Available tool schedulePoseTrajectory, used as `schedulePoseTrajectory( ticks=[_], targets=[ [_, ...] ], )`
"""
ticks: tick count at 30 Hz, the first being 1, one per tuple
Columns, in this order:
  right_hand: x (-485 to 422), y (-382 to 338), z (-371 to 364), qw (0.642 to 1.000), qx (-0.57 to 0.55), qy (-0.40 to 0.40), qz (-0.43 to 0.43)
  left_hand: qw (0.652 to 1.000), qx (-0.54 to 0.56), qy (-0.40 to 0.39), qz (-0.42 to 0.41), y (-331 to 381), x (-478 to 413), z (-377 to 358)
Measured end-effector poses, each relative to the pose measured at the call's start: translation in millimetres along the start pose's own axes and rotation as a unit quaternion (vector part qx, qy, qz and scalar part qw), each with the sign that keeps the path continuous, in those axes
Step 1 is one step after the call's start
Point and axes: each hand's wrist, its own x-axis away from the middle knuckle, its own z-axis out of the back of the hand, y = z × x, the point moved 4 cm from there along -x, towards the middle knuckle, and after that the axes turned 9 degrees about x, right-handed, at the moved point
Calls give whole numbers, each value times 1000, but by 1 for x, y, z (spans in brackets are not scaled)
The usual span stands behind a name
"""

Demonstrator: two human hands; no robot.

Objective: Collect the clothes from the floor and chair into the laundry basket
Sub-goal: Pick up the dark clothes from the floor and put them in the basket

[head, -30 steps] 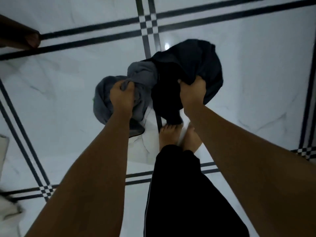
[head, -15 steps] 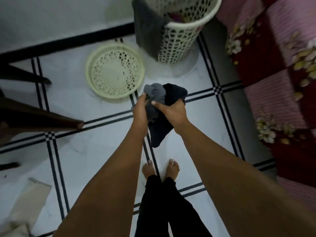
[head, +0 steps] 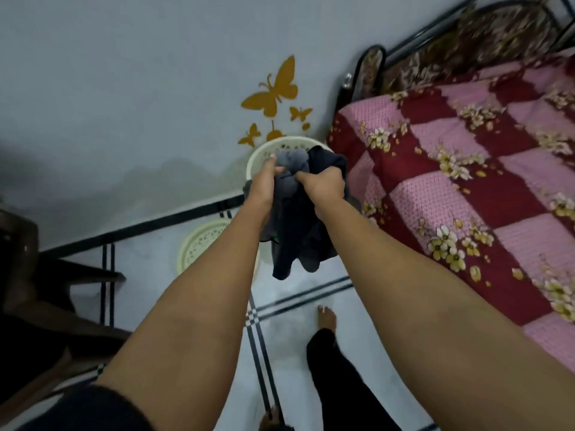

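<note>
I hold a bundle of clothes in front of me: a grey garment [head: 291, 169] and a dark navy one [head: 303, 241] that hangs down. My left hand [head: 264, 185] grips the grey cloth. My right hand [head: 323, 185] is closed on the dark cloth. Both hands are raised just in front of the cream laundry basket [head: 261, 152], whose rim shows behind the bundle against the wall. Most of the basket is hidden by the clothes and my arms.
The basket's round cream lid [head: 202, 244] lies on the tiled floor to the left. A bed with a pink and maroon floral cover [head: 466, 181] fills the right side. Dark wooden chair legs [head: 46, 290] stand at the left. My bare feet are on the floor below.
I have straightened up and stepped toward the basket, lifting the bundle from floor height up to the basket's rim. Both hands kept their grip and drew closer together.
</note>
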Motion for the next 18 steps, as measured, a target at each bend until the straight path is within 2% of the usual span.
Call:
schedulePoseTrajectory(
  ticks=[9,14,18],
  targets=[
    [-177,-92,4,998,5,-44,37,996,72,56,-2,77,-148,-72],
    [-260,-85,-24,994,36,-101,-17,992,77,76,67,69,-205,-93],
    [-290,-67,-49,989,30,-143,-37,987,60,104,106,31,-265,-78]
  ],
)
